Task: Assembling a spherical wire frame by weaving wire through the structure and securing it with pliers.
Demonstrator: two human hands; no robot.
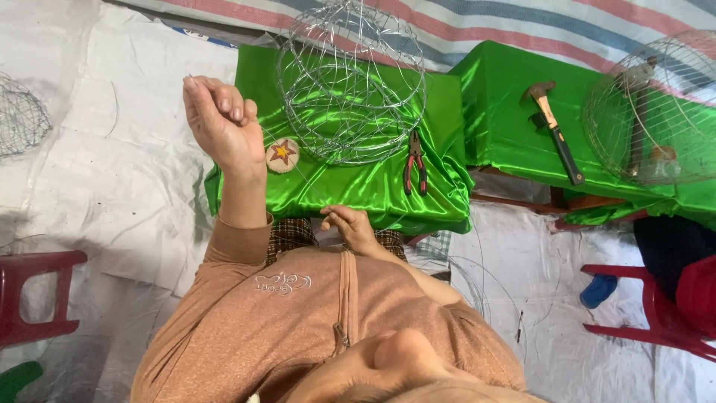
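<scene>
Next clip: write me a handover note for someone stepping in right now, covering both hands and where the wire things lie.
Left hand: raised, fingers pinched shut, apparently pulling a thin wire taut.
Right hand: low at the lap, pinching the wire's other end.
Wire frame ball sits on the green cloth; pliers and star disc beside it; hammer further right.
Whether the ball is finished cannot be told.

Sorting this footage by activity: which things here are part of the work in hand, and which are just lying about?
In hand:
left hand, raised, pinching thin silver wire
right hand, low, on the same wire

Lying about:
round wire-frame ball
red-handled pliers
wooden-handled hammer
round star-marked disc
</scene>
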